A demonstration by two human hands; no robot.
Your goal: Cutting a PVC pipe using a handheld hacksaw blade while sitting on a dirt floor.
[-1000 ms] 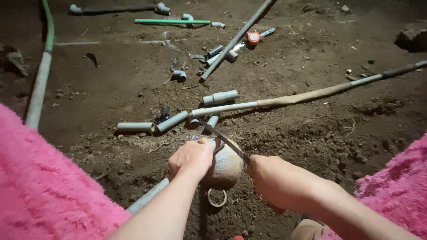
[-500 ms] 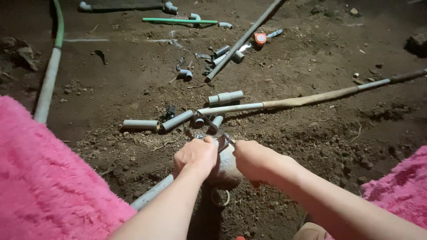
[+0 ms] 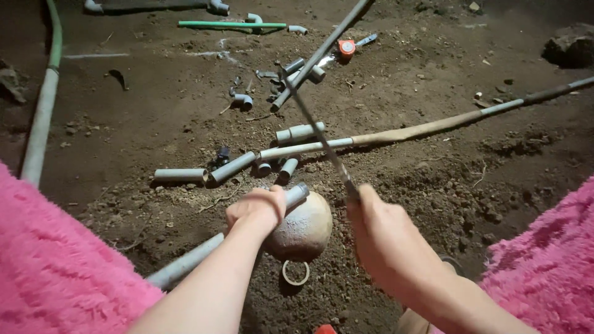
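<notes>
My left hand (image 3: 255,210) grips a long grey plastic pipe (image 3: 185,263) that lies across a rounded stone (image 3: 303,230) on the dirt floor. The pipe's end (image 3: 297,193) sticks out just past my fingers. My right hand (image 3: 383,238) holds a thin saw blade (image 3: 315,127) that points up and away from me, lifted clear of the pipe. A small white ring (image 3: 296,273) lies on the soil in front of the stone.
Several short cut pipe pieces (image 3: 230,167) and fittings (image 3: 242,100) lie scattered ahead. A long pipe (image 3: 433,127) runs to the right, another (image 3: 322,52) diagonally, a green rod (image 3: 232,25) at the back, an orange tape measure (image 3: 346,47). Pink fuzzy fabric (image 3: 55,272) covers both knees.
My right hand has lifted the saw blade off the pipe; it was low beside the stone and now points up and forward. The left hand kept its grip on the pipe.
</notes>
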